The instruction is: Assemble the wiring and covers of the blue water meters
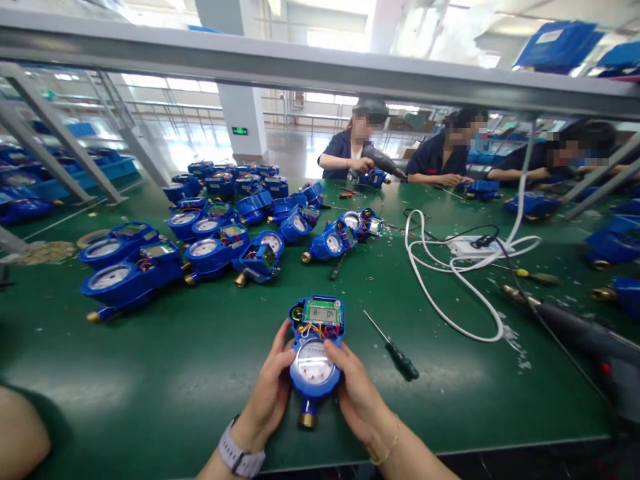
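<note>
Both my hands grip a blue water meter (316, 393) low over the green table, one on each side. My left hand (270, 383), with a watch on its wrist, wraps the meter's left side, thumb on the dial's edge. My right hand (356, 383) closes on the right side, its thumb over the upper rim of the dial. At the top the housing is uncovered, showing a circuit board with a lit display (324, 313) and coloured wires. A brass threaded end (307, 420) points toward me. Right of the meter lies a screwdriver (400, 359) with a dark green handle.
Several more blue meters (215, 250) crowd the table's left and middle. A white cable (425, 300) loops by a power strip (473, 247); a heat gun (570, 323) lies at right. Across the table, several co-workers (350, 150) handle meters. A metal shelf beam (320, 67) spans overhead.
</note>
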Demonstrator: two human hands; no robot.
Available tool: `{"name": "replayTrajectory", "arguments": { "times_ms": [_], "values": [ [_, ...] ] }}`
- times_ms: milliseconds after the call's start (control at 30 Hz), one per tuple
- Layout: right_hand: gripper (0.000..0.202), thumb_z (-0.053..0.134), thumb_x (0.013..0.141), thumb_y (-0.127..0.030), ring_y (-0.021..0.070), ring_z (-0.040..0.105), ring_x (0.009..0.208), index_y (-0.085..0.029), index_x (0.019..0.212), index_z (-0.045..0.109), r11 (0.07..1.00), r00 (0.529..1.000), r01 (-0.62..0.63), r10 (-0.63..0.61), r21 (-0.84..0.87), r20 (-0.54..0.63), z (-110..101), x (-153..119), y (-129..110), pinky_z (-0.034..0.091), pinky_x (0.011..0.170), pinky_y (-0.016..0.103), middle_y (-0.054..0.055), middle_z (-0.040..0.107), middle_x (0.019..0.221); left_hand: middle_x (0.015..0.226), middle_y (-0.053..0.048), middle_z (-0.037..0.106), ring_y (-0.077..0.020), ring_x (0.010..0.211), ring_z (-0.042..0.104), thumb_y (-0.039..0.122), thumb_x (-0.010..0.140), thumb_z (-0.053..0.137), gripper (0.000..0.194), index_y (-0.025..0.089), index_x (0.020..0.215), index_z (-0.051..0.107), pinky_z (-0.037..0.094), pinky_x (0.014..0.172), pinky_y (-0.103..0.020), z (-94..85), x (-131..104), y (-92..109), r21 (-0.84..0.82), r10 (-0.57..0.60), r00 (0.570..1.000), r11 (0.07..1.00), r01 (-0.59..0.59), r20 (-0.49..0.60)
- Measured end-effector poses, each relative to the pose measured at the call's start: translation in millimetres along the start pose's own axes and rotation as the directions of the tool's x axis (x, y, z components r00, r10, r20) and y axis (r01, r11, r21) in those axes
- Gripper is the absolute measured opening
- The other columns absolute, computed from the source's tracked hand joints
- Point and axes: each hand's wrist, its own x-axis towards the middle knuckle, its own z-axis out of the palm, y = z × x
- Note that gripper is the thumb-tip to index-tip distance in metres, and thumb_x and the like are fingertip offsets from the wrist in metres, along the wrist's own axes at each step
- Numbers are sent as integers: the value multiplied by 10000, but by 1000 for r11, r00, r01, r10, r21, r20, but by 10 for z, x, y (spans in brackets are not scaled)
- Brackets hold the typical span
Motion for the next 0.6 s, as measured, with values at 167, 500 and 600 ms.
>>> {"name": "replayTrajectory", "arguments": {
  "times_ms": [167, 500, 600],
  "values": [
    [546, 830, 688, -378, 271, 656, 1053, -179, 1152, 621, 994, 997, 73, -71, 79, -37, -95, -368, -68, 488, 951, 388, 84, 712, 1130, 1433, -72, 587, -315, 1287, 579, 577, 780, 671, 856, 286, 1509, 330, 503, 1050, -423, 129, -86, -41, 55, -70, 993, 996, 65, 97],
    [569, 809, 729, -346, 296, 592, 1200, -217, 1218, 548, 879, 899, 394, -309, 269, -309, -408, -1015, -138, 430, 1048, 446, 75, 666, 1246, 1230, -104, 713, -324, 1040, 716, 551, 774, 679, 795, 222, 1453, 426, 581, 910, -445, 983, -33, -185, 493, -375, 877, 848, 193, 301],
    [581, 825, 689, -295, 300, 609, 1161, -202, 1202, 568, 821, 828, 493, -341, 288, -445, -506, -1200, -32, 443, 1012, 447, 77, 682, 1204, 1233, -86, 718, -332, 1046, 717, 556, 794, 667, 772, 231, 1454, 432, 588, 900, -458, 1095, -81, -310, 608, -522, 799, 750, 263, 299]
  ]
}}
